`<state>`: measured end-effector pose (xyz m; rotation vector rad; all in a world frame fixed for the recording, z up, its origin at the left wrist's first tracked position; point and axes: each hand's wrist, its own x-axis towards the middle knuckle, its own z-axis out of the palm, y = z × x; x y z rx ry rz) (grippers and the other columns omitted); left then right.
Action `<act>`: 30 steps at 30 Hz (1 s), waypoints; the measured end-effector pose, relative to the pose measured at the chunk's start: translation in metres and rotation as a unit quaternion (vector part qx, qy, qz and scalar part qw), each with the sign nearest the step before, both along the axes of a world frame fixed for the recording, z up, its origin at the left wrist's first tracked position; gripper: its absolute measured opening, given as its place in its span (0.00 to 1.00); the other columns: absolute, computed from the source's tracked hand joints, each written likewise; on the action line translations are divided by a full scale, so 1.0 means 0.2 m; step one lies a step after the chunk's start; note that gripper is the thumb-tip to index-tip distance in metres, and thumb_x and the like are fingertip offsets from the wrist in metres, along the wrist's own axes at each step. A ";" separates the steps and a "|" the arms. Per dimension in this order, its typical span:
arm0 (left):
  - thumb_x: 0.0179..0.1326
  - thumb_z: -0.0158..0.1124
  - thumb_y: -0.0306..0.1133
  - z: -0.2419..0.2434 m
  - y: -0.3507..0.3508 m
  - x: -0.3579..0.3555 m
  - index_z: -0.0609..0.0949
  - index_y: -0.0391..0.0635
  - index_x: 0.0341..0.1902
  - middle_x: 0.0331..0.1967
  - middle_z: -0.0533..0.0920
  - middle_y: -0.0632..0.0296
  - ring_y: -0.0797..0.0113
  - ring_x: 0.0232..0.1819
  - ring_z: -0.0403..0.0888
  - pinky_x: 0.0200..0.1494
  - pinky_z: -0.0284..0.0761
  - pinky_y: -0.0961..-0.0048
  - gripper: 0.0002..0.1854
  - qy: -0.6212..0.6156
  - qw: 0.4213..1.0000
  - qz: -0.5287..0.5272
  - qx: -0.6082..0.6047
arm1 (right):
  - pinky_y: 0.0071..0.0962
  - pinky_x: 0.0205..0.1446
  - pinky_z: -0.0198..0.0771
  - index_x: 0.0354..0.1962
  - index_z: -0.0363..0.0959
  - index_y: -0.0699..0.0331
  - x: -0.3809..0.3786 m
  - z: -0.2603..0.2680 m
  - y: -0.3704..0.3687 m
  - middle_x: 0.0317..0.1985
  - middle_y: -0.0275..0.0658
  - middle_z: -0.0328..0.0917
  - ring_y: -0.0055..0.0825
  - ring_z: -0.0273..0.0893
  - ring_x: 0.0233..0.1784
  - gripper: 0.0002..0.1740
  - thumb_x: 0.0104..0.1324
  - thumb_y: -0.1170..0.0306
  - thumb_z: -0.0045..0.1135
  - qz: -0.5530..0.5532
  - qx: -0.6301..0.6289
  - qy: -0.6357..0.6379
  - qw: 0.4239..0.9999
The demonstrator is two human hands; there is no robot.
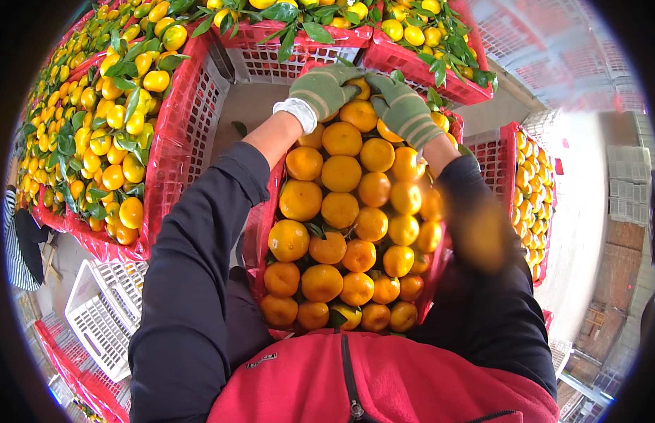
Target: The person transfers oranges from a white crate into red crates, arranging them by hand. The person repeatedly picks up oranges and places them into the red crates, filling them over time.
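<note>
A crate of orange mandarins (341, 173) stands before me, lined with red plastic film (258, 248), its fruit set in close rows. At its far end my left hand (323, 89) and my right hand (404, 110), both in green striped knit gloves, come together around one mandarin (360, 89). My left thumb and fingers lie on that fruit from the left, and my right fingertips touch it from the right. A white cuff (296, 113) shows at my left wrist. The gloves partly cover the fruit beneath them.
Red-lined crates of leafy yellow-orange citrus (113, 121) stand at left, with another leafy crate (412, 37) at the far side. To the right is a crate of mandarins (531, 201). An empty white plastic crate (102, 328) lies lower left. A person's striped sleeve (18, 254) shows at the left edge.
</note>
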<state>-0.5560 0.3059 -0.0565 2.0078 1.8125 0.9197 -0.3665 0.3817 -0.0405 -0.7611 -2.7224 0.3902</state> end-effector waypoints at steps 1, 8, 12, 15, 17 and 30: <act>0.61 0.63 0.41 0.00 0.01 -0.01 0.79 0.52 0.60 0.56 0.79 0.54 0.52 0.57 0.77 0.61 0.71 0.63 0.22 0.026 1.000 0.006 -0.012 | 0.47 0.54 0.72 0.55 0.68 0.60 0.00 0.00 0.01 0.47 0.53 0.77 0.53 0.75 0.49 0.23 0.63 0.65 0.54 -0.030 -0.020 -0.014 0.999; 0.64 0.60 0.44 0.02 0.03 0.01 0.80 0.53 0.59 0.55 0.80 0.53 0.52 0.57 0.76 0.60 0.72 0.61 0.21 0.016 0.995 0.014 -0.095 | 0.46 0.55 0.70 0.52 0.71 0.61 -0.04 -0.03 0.03 0.44 0.55 0.79 0.53 0.75 0.50 0.21 0.64 0.61 0.54 -0.013 -0.008 -0.031 0.999; 0.63 0.60 0.41 0.02 0.03 -0.01 0.79 0.54 0.59 0.56 0.79 0.52 0.51 0.59 0.75 0.62 0.69 0.60 0.20 0.033 0.997 -0.012 -0.063 | 0.45 0.54 0.70 0.51 0.72 0.62 -0.06 0.03 0.02 0.44 0.54 0.79 0.53 0.76 0.49 0.21 0.64 0.61 0.55 -0.004 -0.028 -0.052 0.998; 0.62 0.61 0.38 0.03 0.01 -0.07 0.79 0.54 0.60 0.55 0.79 0.52 0.50 0.59 0.75 0.63 0.69 0.60 0.21 0.050 0.998 -0.029 0.006 | 0.44 0.54 0.71 0.50 0.73 0.62 -0.09 0.07 0.02 0.43 0.52 0.79 0.50 0.77 0.48 0.20 0.63 0.61 0.56 0.008 0.054 -0.037 0.998; 0.61 0.61 0.36 0.05 0.00 -0.12 0.79 0.53 0.59 0.54 0.80 0.54 0.51 0.59 0.75 0.64 0.68 0.60 0.21 0.082 0.997 0.011 0.013 | 0.44 0.53 0.71 0.49 0.74 0.61 -0.11 0.07 0.00 0.43 0.50 0.79 0.48 0.78 0.47 0.20 0.63 0.60 0.57 0.035 0.157 -0.023 0.987; 0.65 0.58 0.37 -0.06 -0.12 -0.19 0.82 0.52 0.54 0.51 0.82 0.53 0.48 0.62 0.72 0.65 0.68 0.56 0.15 0.087 0.995 -0.001 0.046 | 0.41 0.58 0.70 0.53 0.74 0.60 -0.12 0.03 0.06 0.50 0.47 0.79 0.48 0.77 0.53 0.20 0.66 0.62 0.53 0.001 0.005 -0.082 0.997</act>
